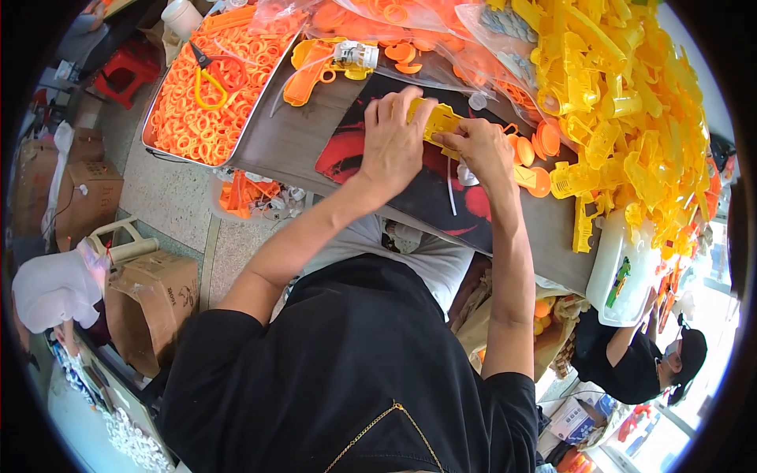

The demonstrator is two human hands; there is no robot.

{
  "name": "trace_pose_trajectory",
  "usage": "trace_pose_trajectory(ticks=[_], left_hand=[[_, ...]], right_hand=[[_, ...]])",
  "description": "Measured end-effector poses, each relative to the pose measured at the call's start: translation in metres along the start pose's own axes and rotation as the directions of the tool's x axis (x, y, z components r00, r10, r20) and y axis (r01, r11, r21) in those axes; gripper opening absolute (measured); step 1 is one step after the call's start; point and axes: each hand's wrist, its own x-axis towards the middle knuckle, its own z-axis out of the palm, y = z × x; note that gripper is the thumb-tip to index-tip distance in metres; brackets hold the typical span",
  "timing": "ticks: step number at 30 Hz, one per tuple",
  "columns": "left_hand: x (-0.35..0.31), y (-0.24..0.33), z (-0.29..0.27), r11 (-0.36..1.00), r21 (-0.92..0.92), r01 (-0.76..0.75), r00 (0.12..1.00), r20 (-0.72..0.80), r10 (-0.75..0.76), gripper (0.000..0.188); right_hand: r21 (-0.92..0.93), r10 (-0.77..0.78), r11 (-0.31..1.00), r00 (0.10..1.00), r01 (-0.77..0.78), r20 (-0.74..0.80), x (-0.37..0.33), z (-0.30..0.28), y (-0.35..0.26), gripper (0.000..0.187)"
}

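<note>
Over a dark mat with red print, both my hands are on a yellow plastic shell. My left hand grips its left end, the fingers curled over the far edge. On the right side, my right hand pinches the shell between thumb and fingers; whether a smaller piece is also in that pinch is hidden. Below the shell lies a thin white strip. A small white part is next to my right wrist. Orange discs lie just right of that hand.
At the left stands a metal tray of orange rings, with yellow-and-orange-handled pliers on top. Behind my left hand lies a yellow-and-orange assembly. Yellow parts pile high at right, above a white tub. Two other people are nearby.
</note>
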Motion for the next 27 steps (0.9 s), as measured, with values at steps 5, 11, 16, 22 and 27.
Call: trace_pose_trajectory(ticks=[5, 11, 16, 22, 27], left_hand=[[-0.012, -0.005, -0.001, 0.993, 0.111, 0.045, 0.974, -0.227, -0.018, 0.031], [-0.002, -0.004, 0.009, 0.987, -0.121, -0.103, 0.992, -0.081, 0.093, 0.012], [-0.001, 0.003, 0.018, 0.999, -0.052, -0.014, 0.999, -0.051, 0.011, 0.015], [0.002, 0.008, 0.021, 0.994, -0.104, 0.023, 0.999, -0.044, -0.027, 0.016], [0.004, 0.011, 0.025, 0.999, 0.025, 0.021, 0.997, -0.081, -0.019, 0.016]], right_hand=[[0.305, -0.074, 0.948, 0.996, 0.088, -0.058, 0.002, 0.016, 0.025, 0.040], [0.429, -0.051, 0.900, 0.996, 0.076, -0.069, 0.002, 0.016, 0.030, 0.037], [0.389, -0.074, 0.917, 0.996, 0.086, -0.046, -0.012, 0.000, 0.014, 0.034], [0.661, 0.032, 0.748, 0.992, 0.060, -0.125, 0.005, 0.011, 0.040, 0.023], [0.951, 0.183, 0.298, 0.973, 0.080, -0.139, 0.011, 0.012, 0.031, 0.024]])
